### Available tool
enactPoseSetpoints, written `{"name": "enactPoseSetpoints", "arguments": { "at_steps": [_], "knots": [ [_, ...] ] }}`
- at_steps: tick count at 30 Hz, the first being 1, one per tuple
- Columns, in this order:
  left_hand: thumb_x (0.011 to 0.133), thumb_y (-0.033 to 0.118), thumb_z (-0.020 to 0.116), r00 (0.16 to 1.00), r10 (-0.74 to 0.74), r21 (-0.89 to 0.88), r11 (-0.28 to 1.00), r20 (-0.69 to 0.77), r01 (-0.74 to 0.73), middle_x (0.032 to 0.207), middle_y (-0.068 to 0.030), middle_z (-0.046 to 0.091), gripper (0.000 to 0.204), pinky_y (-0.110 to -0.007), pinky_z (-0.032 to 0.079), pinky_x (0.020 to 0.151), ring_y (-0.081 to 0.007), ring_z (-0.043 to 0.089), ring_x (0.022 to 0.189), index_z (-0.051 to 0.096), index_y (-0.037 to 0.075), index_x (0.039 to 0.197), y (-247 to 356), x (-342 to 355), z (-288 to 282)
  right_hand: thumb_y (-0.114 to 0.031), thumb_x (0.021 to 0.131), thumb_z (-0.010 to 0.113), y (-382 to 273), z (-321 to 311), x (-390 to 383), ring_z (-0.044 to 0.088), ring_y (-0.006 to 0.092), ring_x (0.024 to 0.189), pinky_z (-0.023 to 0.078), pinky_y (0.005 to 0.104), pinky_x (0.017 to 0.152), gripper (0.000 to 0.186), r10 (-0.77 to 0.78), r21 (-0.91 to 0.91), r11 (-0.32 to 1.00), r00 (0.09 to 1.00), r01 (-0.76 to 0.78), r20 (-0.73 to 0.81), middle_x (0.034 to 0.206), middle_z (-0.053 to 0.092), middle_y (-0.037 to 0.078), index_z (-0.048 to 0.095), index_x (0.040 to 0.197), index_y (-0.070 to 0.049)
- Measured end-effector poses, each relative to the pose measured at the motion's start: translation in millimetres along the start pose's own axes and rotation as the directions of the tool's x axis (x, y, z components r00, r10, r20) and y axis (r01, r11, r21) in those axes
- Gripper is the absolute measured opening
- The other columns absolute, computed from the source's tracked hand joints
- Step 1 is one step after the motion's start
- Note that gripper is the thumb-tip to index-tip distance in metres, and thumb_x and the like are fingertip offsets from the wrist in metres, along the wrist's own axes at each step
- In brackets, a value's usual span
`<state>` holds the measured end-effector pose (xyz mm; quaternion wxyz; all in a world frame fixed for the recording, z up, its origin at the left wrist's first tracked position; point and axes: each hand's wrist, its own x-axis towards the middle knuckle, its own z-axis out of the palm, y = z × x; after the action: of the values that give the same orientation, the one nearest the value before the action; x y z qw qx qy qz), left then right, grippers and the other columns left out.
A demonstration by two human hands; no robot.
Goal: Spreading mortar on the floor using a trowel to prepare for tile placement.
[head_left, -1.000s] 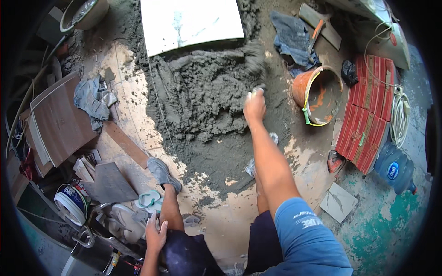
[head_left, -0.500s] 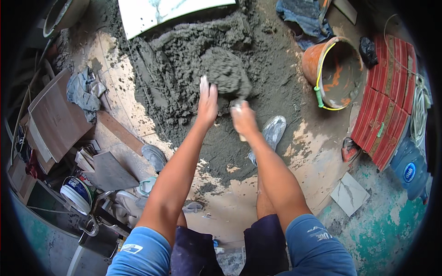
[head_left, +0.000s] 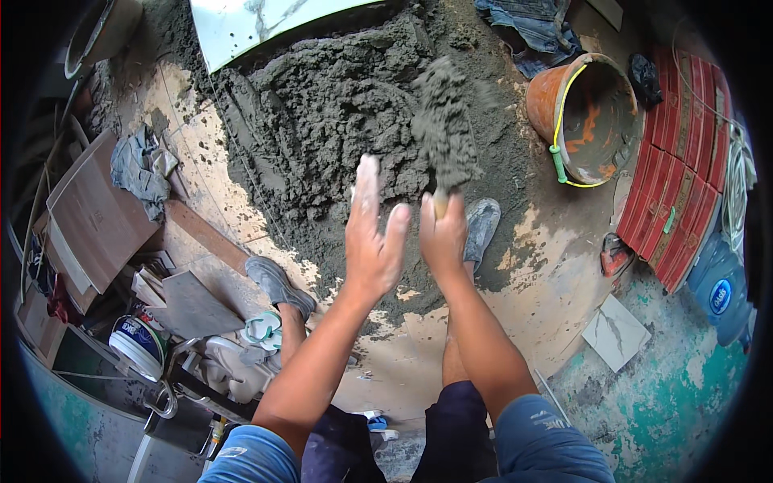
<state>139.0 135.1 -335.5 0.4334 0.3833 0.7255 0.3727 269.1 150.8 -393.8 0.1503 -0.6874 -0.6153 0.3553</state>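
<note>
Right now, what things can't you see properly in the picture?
Head view: most of the trowel held by the right hand is hidden by blurred grey mortar.
Head view: the far end of the white slab is cut off by the upper edge.
Head view: part of the right shoe is hidden behind the right hand.

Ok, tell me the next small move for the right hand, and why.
Probably turn the mortar-covered trowel over to drop its load onto the lumpy mortar bed. The right hand already grips the handle, the blade looks thickly coated, and the bed's surface is rough and uneven. The left hand is open and empty, so it seems free to steady.
</note>
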Motion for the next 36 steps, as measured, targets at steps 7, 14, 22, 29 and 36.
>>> {"name": "enactPoseSetpoints", "arguments": {
  "at_steps": [7,14,22,29,36],
  "knots": [
    [0.097,0.033,0.055,0.944,-0.323,0.207,0.929,0.06,0.305,0.15,-0.0271,0.037,0.068,-0.042,0.022,0.118,-0.036,0.034,0.142,0.031,-0.005,0.147,-72,-94,-61,-0.029,0.093,0.058,65,33,32,0.062,0.0463,0.087,0.047,0.0546,0.075,0.036,0.101,-0.338,0.939,0.989,-0.058,0.112,0.097,0.062,0.027,0.044,0.112,-0.002],
    [0.095,0.028,0.059,0.885,-0.462,0.371,0.832,0.054,0.412,0.141,-0.0313,0.045,0.067,-0.04,0.035,0.11,-0.0396,0.045,0.133,0.033,-0.005,0.147,-106,-181,-131,-0.025,0.091,0.06,49,28,41,0.062,0.0496,0.086,0.05,0.0561,0.078,0.033,0.164,-0.261,0.961,0.951,-0.094,0.261,0.099,0.063,0.029,0.044,0.109,-0.002],
    [0.095,0.013,0.059,0.797,-0.57,0.068,0.803,-0.202,0.592,0.143,-0.0244,0.048,0.059,-0.036,0.035,0.11,-0.0293,0.047,0.133,0.035,-0.003,0.147,-124,-177,-195,-0.022,0.09,0.057,94,13,-40,0.064,0.0445,0.085,0.049,0.0523,0.074,0.028,0.204,-0.17,0.971,0.956,-0.169,0.212,0.094,0.064,0.025,0.047,0.105,-0.001],
    [0.096,0.015,0.059,0.758,-0.618,0.013,0.773,-0.209,0.634,0.141,-0.0271,0.048,0.06,-0.038,0.036,0.109,-0.0309,0.047,0.132,0.034,-0.003,0.147,-129,-190,-208,-0.023,0.09,0.06,110,90,-74,0.064,0.0446,0.075,0.049,0.0505,0.07,0.028,0.381,-0.093,0.923,0.92,-0.373,0.093,0.082,0.065,0.026,0.055,0.101,0.002],
    [0.097,0.017,0.058,0.732,-0.67,0.084,0.728,-0.124,0.681,0.143,-0.0262,0.046,0.064,-0.04,0.033,0.112,-0.0312,0.045,0.133,0.028,0.0,0.151,-146,-234,-218,-0.026,0.091,0.06,67,120,-61,0.057,0.02,0.051,0.048,0.0345,0.049,0.026,0.342,0.328,0.706,0.708,-0.628,0.618,0.068,0.058,0.007,0.052,0.093,-0.002]
  ]
}}
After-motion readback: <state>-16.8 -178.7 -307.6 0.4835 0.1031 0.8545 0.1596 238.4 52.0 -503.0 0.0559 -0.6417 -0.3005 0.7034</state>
